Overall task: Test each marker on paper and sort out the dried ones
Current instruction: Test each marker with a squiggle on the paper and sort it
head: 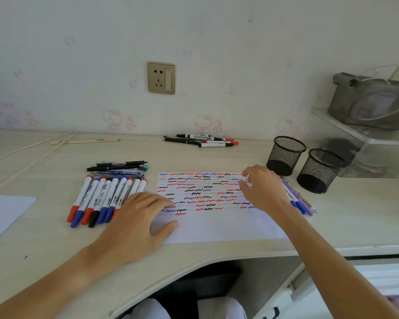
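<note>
Two hands over the paper (217, 226). L hand (136, 226) lies flat, fingers straight, pressing the paper's left edge, holding nothing. R hand (260, 187) has fingers curled at the paper's top right corner; maybe pinching something small, can't tell. Row of markers (101, 199) just beside L hand, long way pointing up and away, caps near. Purple pens (297, 199) just right of R wrist. Two mesh cups (286, 155) past those. Open desk (355, 222) on the right.
</note>
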